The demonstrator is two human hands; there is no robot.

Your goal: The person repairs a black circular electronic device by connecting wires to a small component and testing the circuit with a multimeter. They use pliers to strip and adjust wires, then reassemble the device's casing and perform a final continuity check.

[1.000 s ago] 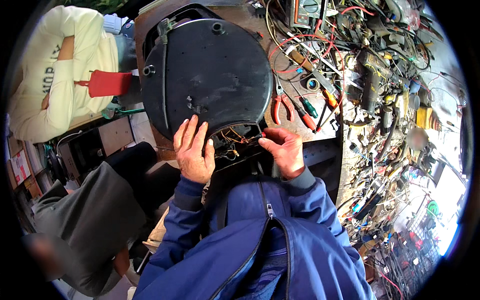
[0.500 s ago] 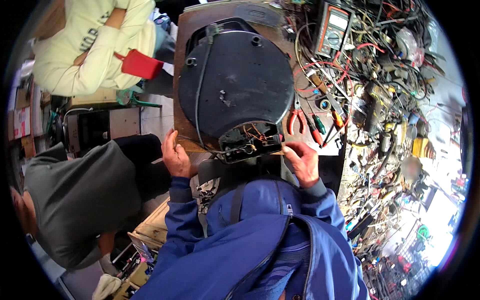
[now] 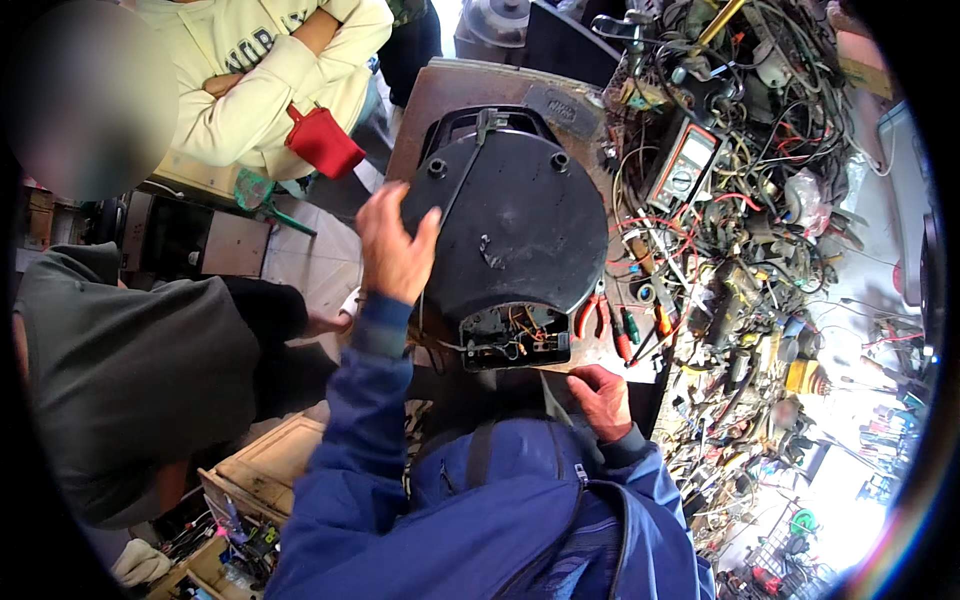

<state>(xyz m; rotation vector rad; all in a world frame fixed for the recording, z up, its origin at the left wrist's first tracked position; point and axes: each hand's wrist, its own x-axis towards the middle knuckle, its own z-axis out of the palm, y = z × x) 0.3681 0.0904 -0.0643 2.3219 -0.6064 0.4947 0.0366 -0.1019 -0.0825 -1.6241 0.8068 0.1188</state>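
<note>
A round black appliance (image 3: pixel 520 225) lies on the wooden table with its flat underside up. At its near edge an uncovered housing (image 3: pixel 515 336) shows copper-coloured wires and small fittings. A grey power cord (image 3: pixel 463 180) runs across the left part of the underside. My left hand (image 3: pixel 395 243) is raised at the left edge of the appliance, fingers apart, with nothing seen in it. Just below the table's front edge, right of the housing, my right hand (image 3: pixel 603 402) is closed with its fingers curled. A thin greyish shape beside it is too unclear to name.
Red-handled pliers (image 3: pixel 590 318) and several screwdrivers (image 3: pixel 630 325) lie right of the appliance. Farther right are a multimeter (image 3: pixel 688 165) and heaped cables and parts (image 3: pixel 740 290). One person with folded arms (image 3: pixel 270 80) stands at the far left; another in a grey shirt (image 3: pixel 140 370) is nearer.
My left hand has risen and moved away from me to the appliance's left edge. My right hand has drawn back from the housing and curled. The view has shifted, so the table appears lower.
</note>
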